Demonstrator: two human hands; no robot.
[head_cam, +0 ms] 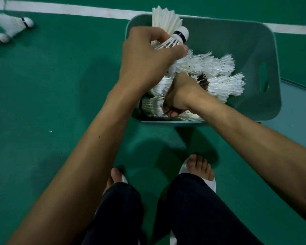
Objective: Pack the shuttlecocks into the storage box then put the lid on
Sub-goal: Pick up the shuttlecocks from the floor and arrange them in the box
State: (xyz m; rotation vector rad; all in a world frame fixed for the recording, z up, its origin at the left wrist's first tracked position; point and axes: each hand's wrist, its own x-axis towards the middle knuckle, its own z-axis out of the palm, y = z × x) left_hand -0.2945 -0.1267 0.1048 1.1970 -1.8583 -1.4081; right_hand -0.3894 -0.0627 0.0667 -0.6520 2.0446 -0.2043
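Observation:
A pale teal storage box (251, 48) stands on the green court floor, and several white feather shuttlecocks (217, 71) lie piled inside it. Over the box's left half, my left hand (147, 55) grips a bunch of shuttlecocks (168, 23), one with its white cork and dark band pointing right. My right hand (180, 92) reaches down into the box near its front wall, fingers curled around a shuttlecock (153, 106) lying there. Two more shuttlecocks (12, 25) lie on the floor at the far left. No lid is recognisable.
A white court line (69, 10) runs across the floor behind the box. My two feet in white slippers (200, 168) and dark trouser legs are close in front of the box. A paler teal surface (297, 103) borders the box on the right.

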